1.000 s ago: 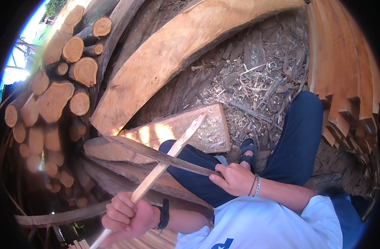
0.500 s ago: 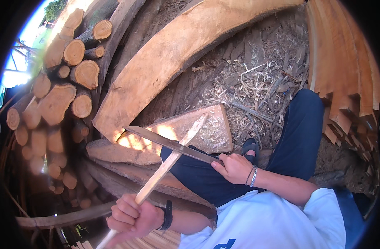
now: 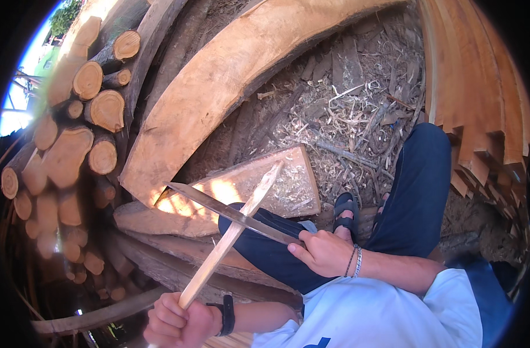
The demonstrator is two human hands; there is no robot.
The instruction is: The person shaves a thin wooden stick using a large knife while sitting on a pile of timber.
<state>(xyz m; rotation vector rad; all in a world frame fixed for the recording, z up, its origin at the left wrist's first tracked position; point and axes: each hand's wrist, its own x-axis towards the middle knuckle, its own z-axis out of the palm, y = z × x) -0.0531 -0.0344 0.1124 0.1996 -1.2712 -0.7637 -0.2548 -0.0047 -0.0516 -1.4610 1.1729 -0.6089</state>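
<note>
My left hand (image 3: 181, 320) is closed around the lower part of a pale, roughly squared wooden stick (image 3: 214, 259). The stick slants up and away to the right, its narrowed, whittled end lying over a wedge-shaped wood slab (image 3: 307, 174). In my right hand (image 3: 324, 253) is a machete (image 3: 204, 200), gripped at the handle, which my fingers hide. Its long blade points to the far left and crosses the stick, touching it partway along. A thin sliver stands off the stick below the blade.
A large curved timber (image 3: 201, 98) arches behind the slab. Stacked logs (image 3: 105, 110) fill the left, and sawn planks (image 3: 467, 87) stand at the right. Wood shavings (image 3: 357, 110) cover the ground between. My bent knee (image 3: 424, 151) and sandalled foot (image 3: 347, 210) are close by.
The machete blade has slid a little down the stick toward my left hand. Both hands keep their grips, and the whole view has shifted slightly.
</note>
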